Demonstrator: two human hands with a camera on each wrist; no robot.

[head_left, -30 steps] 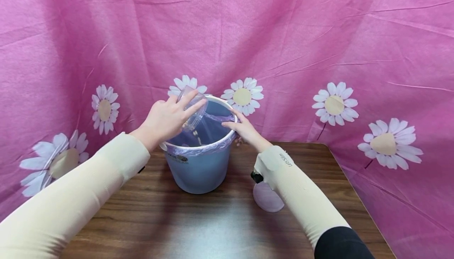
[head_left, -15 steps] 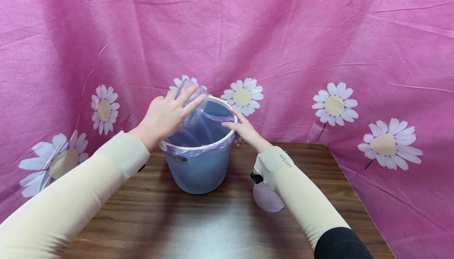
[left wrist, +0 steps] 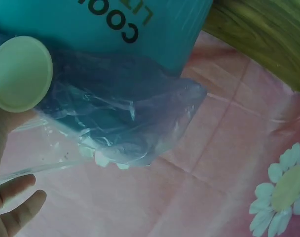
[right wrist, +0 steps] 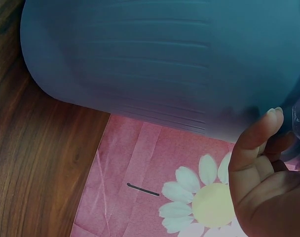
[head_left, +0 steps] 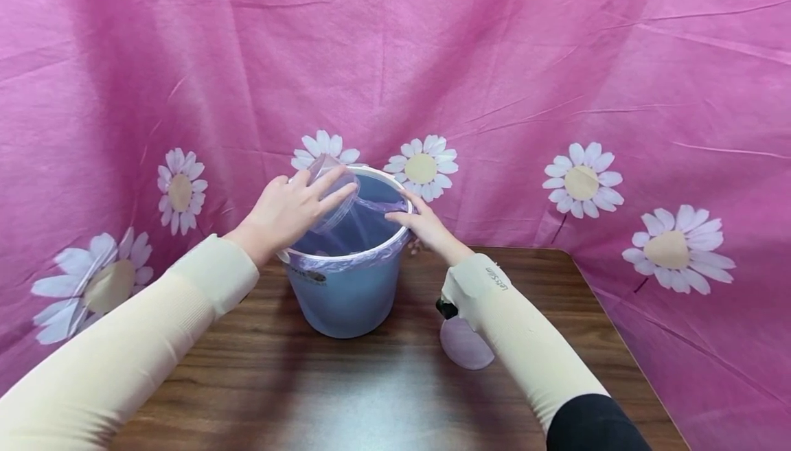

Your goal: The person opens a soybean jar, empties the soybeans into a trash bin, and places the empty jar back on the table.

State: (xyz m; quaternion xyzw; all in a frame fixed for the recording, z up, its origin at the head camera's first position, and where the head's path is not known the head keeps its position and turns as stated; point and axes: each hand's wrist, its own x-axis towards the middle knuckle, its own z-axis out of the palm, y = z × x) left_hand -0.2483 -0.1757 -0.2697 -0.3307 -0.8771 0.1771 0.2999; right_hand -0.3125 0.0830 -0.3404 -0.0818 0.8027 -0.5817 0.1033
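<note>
My left hand [head_left: 281, 211] grips a clear plastic container [head_left: 323, 165] and holds it tipped, mouth down, over a blue trash bin [head_left: 346, 307]. A few dark specks show on the container's clear wall in the left wrist view. A thin purple bin liner [head_left: 380, 252] is folded over the white rim. On the right side my right hand [head_left: 432, 231] holds the bin's rim, thumb over the inside and fingers outside. In the right wrist view its thumb [right wrist: 273, 118] lies close to the bin wall, with the other fingers curled behind.
A round translucent lid [head_left: 467, 346] lies on the wooden table [head_left: 371, 403], partly under the right forearm. Pink cloth [head_left: 494, 60] printed with white daisies hangs behind. A round white cap [left wrist: 21, 74] sits at the bin's side.
Small beige bits were dropping from the container a second ago; none are seen falling now. The left hand raised the container slightly, then lowered it again. The right hand has stayed put.
</note>
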